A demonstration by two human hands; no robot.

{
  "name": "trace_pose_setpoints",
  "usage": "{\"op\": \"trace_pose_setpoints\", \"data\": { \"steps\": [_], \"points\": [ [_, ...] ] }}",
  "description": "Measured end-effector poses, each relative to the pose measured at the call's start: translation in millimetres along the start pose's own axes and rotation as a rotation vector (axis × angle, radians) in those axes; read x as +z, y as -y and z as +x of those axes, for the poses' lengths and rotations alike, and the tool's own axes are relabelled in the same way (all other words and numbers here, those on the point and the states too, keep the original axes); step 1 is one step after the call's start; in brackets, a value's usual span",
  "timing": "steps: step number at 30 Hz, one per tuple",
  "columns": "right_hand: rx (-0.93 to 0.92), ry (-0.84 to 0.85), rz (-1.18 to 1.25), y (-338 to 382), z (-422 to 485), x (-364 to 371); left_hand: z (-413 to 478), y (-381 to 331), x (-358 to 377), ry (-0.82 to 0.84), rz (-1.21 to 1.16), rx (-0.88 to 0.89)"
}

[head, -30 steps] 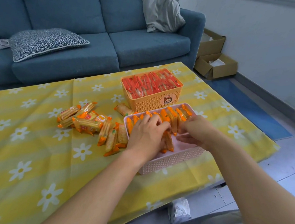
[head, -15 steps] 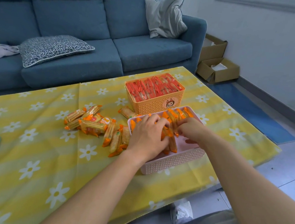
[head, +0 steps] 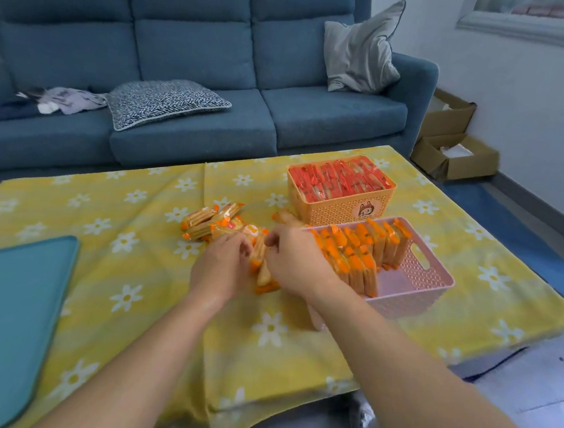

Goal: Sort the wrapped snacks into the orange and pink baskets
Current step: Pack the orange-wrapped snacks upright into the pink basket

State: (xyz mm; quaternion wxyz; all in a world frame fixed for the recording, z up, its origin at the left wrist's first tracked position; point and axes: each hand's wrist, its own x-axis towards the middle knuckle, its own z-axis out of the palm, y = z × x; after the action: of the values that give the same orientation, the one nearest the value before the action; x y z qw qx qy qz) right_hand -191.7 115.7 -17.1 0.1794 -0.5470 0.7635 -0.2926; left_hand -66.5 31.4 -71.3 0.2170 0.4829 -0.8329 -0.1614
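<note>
Found pink basket (head: 438, 264) right of centre, half filled, orange basket (head: 338, 208) above it, full. Caught left hand (head: 221, 266) and right hand (head: 295, 265) at centre, fingers curled onto loose orange snacks (head: 205, 223). Judged gathering in hand; needed next a clean lift rightward into pink.

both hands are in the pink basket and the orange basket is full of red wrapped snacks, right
No: the head view shows the left hand and right hand on loose orange-wrapped snacks on the yellow flowered cloth beside the pink plastic basket. The orange plastic basket is full of red-wrapped snacks.
</note>
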Motion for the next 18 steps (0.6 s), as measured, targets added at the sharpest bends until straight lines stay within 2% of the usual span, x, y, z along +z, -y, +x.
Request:
{"op": "trace_pose_setpoints", "data": {
  "steps": [3, 5, 7, 10, 13, 16, 18],
  "points": [
    [0.087, 0.168, -0.302, 9.5, 14.2, 62.6, 6.7, 23.2, -5.8, -0.004, 0.113, 0.005],
    [0.147, 0.14, -0.535, -0.8, 27.4, 92.2, 19.0, 32.0, -8.2, -0.027, 0.242, 0.11],
    [0.167, 0.066, -0.607, -14.0, 44.0, 113.0, 36.7, 39.9, -6.7, 0.045, 0.357, 0.19],
    [0.19, 0.015, -0.655, -25.6, 57.9, 127.8, 59.0, 49.6, 4.3, 0.215, 0.532, 0.212],
    [0.206, -0.014, -0.702, -27.2, 63.4, 131.7, 66.4, 62.3, 15.8, 0.241, 0.63, 0.199],
    [0.279, -0.047, -0.7, -19.9, 66.9, 127.1, 63.5, 76.4, 22.9, 0.219, 0.596, 0.149],
    [0.31, -0.008, -0.72, -18.1, 70.5, 130.7, 61.3, 86.2, 21.3, 0.229, 0.399, 0.065]
  ]
}}
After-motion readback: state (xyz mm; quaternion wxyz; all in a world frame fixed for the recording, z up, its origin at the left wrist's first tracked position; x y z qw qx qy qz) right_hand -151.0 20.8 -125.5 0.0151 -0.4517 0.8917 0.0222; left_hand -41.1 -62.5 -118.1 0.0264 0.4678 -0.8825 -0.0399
